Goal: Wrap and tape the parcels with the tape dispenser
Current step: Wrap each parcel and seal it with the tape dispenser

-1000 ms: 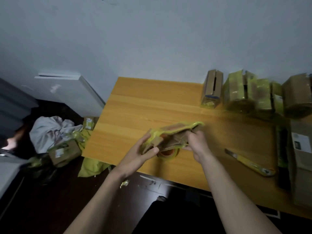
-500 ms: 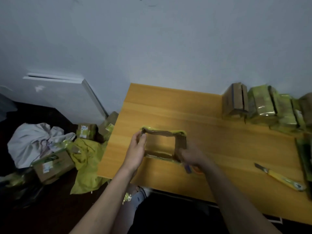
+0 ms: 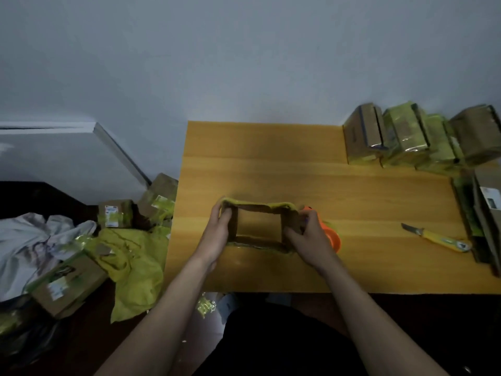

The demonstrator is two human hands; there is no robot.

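A small cardboard box (image 3: 259,208), open like a frame and edged with yellow-green tape, stands on the wooden table (image 3: 271,164). My left hand (image 3: 218,233) grips its left wall, thumb inside. On the right wall my right hand (image 3: 307,240) holds the box, fingers curled round it. An orange tape dispenser (image 3: 332,236) lies just behind my right hand, partly hidden by it. Several taped parcels (image 3: 406,137) stand in a row at the table's far right.
A yellow utility knife (image 3: 436,237) lies on the table to the right. Flat cardboard (image 3: 485,213) is stacked at the right edge. On the floor to the left lie boxes (image 3: 67,283), yellow-green wrap (image 3: 135,264) and a white cloth (image 3: 29,240).
The flattened box has been opened into a square frame and set on the table. Both hands moved to its two side walls. The view shifted left, then right.
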